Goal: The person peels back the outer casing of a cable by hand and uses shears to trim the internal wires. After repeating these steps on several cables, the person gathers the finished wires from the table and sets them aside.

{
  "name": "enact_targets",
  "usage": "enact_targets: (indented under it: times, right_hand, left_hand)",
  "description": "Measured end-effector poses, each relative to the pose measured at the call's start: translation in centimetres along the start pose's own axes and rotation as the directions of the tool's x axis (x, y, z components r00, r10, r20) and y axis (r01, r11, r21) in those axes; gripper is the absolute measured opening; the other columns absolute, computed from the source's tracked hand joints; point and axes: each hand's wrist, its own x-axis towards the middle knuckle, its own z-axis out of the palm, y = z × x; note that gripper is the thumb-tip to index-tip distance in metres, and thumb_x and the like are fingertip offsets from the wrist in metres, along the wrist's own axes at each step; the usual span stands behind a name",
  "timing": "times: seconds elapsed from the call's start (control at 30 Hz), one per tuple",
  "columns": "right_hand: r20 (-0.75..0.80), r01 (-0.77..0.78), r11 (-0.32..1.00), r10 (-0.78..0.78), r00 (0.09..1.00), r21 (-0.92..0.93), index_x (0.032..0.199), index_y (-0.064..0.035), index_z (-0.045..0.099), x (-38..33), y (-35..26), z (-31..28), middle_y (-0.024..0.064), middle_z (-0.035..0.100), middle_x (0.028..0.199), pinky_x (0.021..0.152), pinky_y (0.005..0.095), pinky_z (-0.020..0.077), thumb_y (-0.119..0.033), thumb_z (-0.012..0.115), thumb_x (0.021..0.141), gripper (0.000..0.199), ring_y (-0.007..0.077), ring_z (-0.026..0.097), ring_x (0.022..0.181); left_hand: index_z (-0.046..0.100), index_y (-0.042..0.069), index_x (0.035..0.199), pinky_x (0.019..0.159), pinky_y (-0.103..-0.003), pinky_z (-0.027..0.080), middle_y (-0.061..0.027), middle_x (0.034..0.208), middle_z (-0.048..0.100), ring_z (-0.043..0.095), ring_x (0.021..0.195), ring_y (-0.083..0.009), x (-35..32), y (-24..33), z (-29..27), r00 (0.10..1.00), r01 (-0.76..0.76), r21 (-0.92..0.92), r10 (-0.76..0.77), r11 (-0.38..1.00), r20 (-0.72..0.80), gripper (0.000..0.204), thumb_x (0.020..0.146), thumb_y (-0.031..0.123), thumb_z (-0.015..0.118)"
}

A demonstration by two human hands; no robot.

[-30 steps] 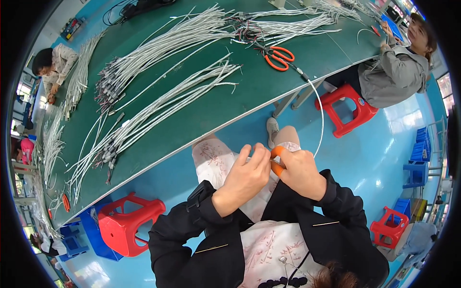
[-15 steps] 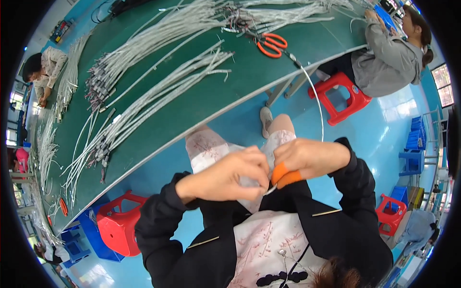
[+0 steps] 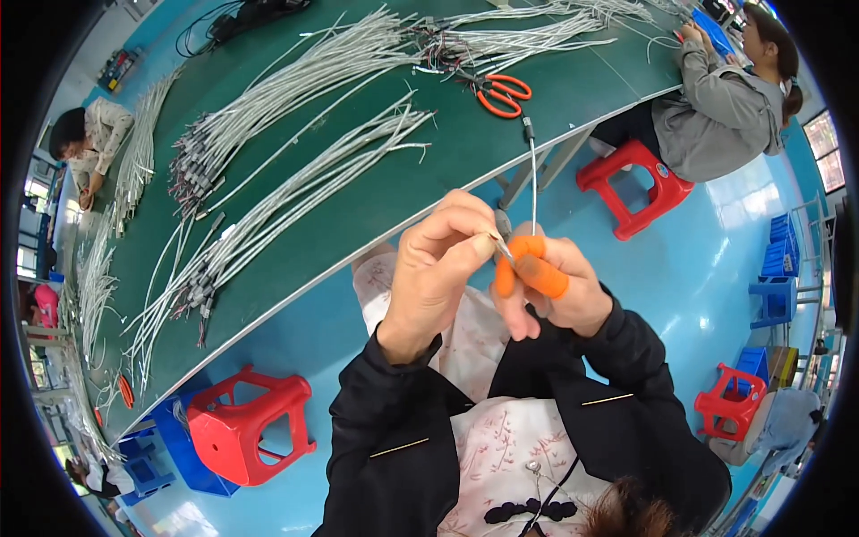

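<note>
In front of my chest, off the edge of the green table (image 3: 295, 251), both hands meet over the end of one pale cable (image 3: 534, 174). My left hand (image 3: 445, 268) pinches the cable's tip between thumb and forefinger. Orange finger covers show on my right hand (image 3: 555, 282), whose fingers are closed round the cable just behind that tip. From there the cable runs up to the table edge, where its dark connector (image 3: 527, 129) lies. Close to the connector rest scissors with orange handles (image 3: 503, 95).
Bundles of pale cables (image 3: 304, 80) cover much of the table, with a smaller bunch (image 3: 277, 206) nearer me. Red stools stand at left (image 3: 242, 430) and right (image 3: 635, 183). A co-worker in grey (image 3: 725, 112) sits at the far right, another person (image 3: 94, 143) far left.
Both hands have risen toward the table edge, bringing the cable's end up with them. The cable, formerly curved, now hangs straighter, and its connector has shifted slightly left.
</note>
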Motion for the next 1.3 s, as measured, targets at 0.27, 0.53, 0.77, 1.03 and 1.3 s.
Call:
enact_targets:
  times: [0.27,0.53,0.77,1.03,1.3]
  right_hand:
    - [-0.209,0.145,0.772,-0.34,0.917,-0.619,0.099,0.0042,0.051,0.9,0.2,1.3,0.01,0.06,0.063,0.042,0.0213,0.0401,-0.009,0.042,0.097,0.016,0.0114,0.053,0.043]
    - [-0.299,0.098,0.984,-0.049,0.953,0.152,0.098,0.001,0.052,0.0,1.1,1.1,0.0078,0.058,0.063,0.04,0.0192,0.0349,-0.02,0.043,0.1,0.023,0.0079,0.045,0.039]
    - [-0.27,0.15,0.96,-0.083,0.959,0.237,0.101,0.0001,0.051,-0.3,2.0,0.0,0.0072,0.054,0.06,0.041,0.019,0.0324,-0.027,0.042,0.1,0.029,0.0069,0.037,0.036]
    - [-0.249,0.008,0.982,0.04,0.968,0.188,0.099,-0.0008,0.053,-0.7,1.1,-0.1,0.0061,0.055,0.063,0.04,0.0192,0.0306,-0.022,0.045,0.099,0.022,0.0052,0.039,0.041]
    - [-0.345,0.094,0.951,-0.198,0.917,-0.296,0.1,0.0012,0.054,-0.7,1.3,0.9,0.0071,0.06,0.066,0.041,0.0189,0.0353,-0.008,0.053,0.094,0.012,0.0065,0.048,0.044]
  left_hand:
    - [0.062,0.0,0.087,0.075,-0.026,0.044,-0.0041,0.096,0.052,0.052,0.083,-0.0115,-0.1,0.7,0.9,0.975,-0.042,0.318,0.108,0.947,-0.194,0.006,0.084,-0.003,0.058]
    - [0.063,0.001,0.092,0.071,-0.027,0.043,-0.0075,0.091,0.057,0.053,0.081,-0.0167,-0.3,-0.2,1.3,0.897,-0.226,0.861,0.443,0.455,0.001,0.016,0.077,-0.003,0.064]
    - [0.064,0.0,0.091,0.075,-0.028,0.042,-0.0083,0.09,0.06,0.053,0.082,-0.0185,0.0,0.1,1.7,0.929,-0.153,0.788,0.358,0.596,-0.091,0.017,0.074,-0.001,0.068]
    - [0.065,-0.002,0.091,0.076,-0.027,0.042,-0.0087,0.09,0.062,0.053,0.084,-0.016,-0.4,0.6,1.6,0.971,0.002,0.607,0.143,0.795,-0.191,0.013,0.078,-0.005,0.066]
    - [0.064,0.0,0.087,0.073,-0.028,0.044,-0.0075,0.088,0.062,0.056,0.082,-0.0182,-0.9,0.5,1.9,0.948,-0.004,0.757,0.243,0.654,-0.205,0.012,0.077,-0.007,0.066]
